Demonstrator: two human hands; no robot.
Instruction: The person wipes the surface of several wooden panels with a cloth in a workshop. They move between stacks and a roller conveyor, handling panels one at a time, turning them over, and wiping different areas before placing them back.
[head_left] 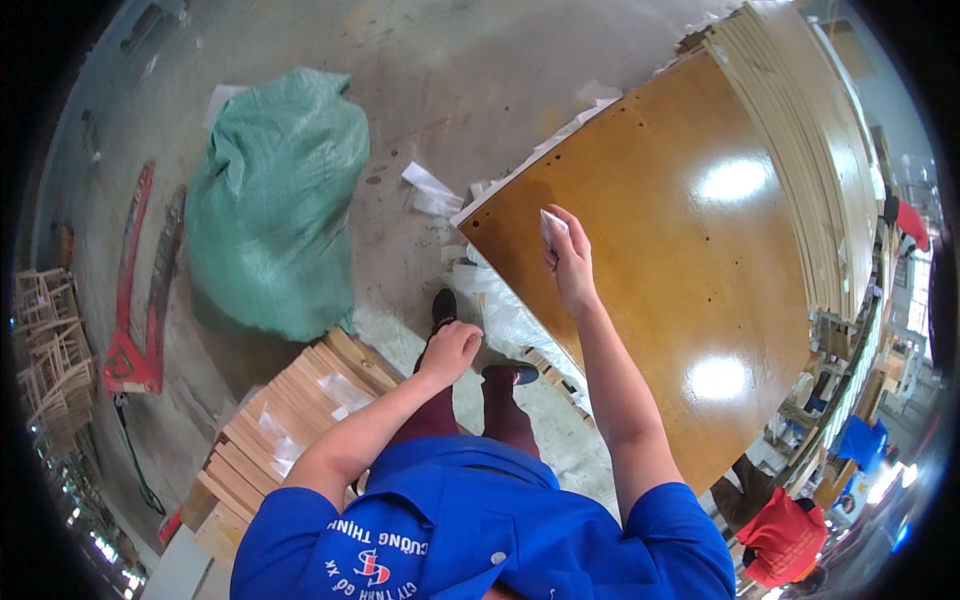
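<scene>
My right hand [568, 262] is closed around a small whitish folded piece [552, 226], whose material I cannot make out. It is over the near left part of a glossy brown wooden panel [640, 210] with several small dark holes. Over my legs, apart from the panel, my left hand [453, 352] hangs with its fingers loosely curled and nothing visible in them. White wrapping sheet [500, 293] sticks out along the panel's left edge.
A big green sack [280, 200] stands on the floor at left, beside a red pallet jack [133, 365]. Stacked wooden boards [290, 420] lie by my left arm. More pale panels [790, 130] are piled at far right. A person in red [785, 540] is at lower right.
</scene>
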